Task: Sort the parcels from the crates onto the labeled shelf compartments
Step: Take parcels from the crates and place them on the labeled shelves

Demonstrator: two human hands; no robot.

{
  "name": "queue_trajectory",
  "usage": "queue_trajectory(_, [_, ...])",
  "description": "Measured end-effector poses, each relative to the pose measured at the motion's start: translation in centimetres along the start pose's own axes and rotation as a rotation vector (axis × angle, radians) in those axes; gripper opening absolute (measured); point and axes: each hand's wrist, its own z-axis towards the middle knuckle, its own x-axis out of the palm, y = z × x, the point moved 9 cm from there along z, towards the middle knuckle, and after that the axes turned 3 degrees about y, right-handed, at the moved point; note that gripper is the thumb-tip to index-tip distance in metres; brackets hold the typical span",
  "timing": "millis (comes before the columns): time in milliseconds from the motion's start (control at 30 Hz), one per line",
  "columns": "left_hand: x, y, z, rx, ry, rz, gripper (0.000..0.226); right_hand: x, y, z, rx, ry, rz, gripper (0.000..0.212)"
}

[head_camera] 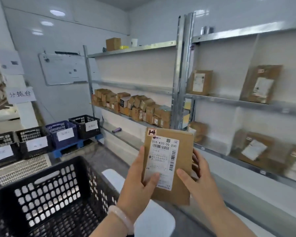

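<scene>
- Black crate (41,178), nearest at lower left: perforated walls, with its rim just left of the left forearm.
- Left hand (137,189): grips the parcel's left edge, thumb laid across the label and fingers behind. A pale bracelet (121,218) sits on the wrist.
- Right hand (200,183): grips the right edge, thumb on the front face and fingers curled behind.
- Parcel (183,161): flat brown cardboard envelope, held upright in the air between the crate and the shelf rack (183,82), touching neither.
- Label (162,161): white, covers most of the front left, with barcodes and the print "516 K20-00 030". A small reddish sticker (151,132) marks the top left corner.
- Right-hand shelves: brown parcels (261,84) lean against the back wall, with bare shelf between them.
- Middle shelf: small boxes (135,106) packed in a tight row.
- Floor: an open strip runs between the crate and the rack towards the labelled crates (63,134) along the left wall.
</scene>
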Motion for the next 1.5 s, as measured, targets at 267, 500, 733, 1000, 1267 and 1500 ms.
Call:
queue_trajectory(267, [22.1, -10.0, 6.7, 0.237, 0.153, -0.120, 0.088, -24.0, 1.6, 2.0, -0.103, -0.199, -0.197, 0.077])
queue_trajectory(500, [38.4, -17.5, 8.8, 0.342, 0.253, -0.210, 0.090, -41.2, 3.6, -1.3, -0.037, -0.432, -0.653, 0.081])
queue_trajectory(733, [52.3, -25.5, 8.3, 0.495, 0.379, -0.289, 0.090, -51.7, 6.2, -8.8, 0.030, -0.599, -1.230, 0.085])
queue_trajectory(1000, [65.8, -33.6, 4.7, 0.545, 0.559, -0.495, 0.089, -62.1, 9.0, -15.7, 0.232, -0.769, -1.476, 0.081])
queue_trajectory(1267, [76.5, -39.4, 2.7, 0.637, 0.619, -0.570, 0.094, -71.0, 9.1, -18.5, 0.303, -0.881, -1.564, 0.073])
queue_trajectory(1500, [85.7, -44.6, 2.7, 0.667, 0.699, -0.641, 0.095, -78.7, 9.8, -19.3, 0.381, -0.986, -1.595, 0.077])
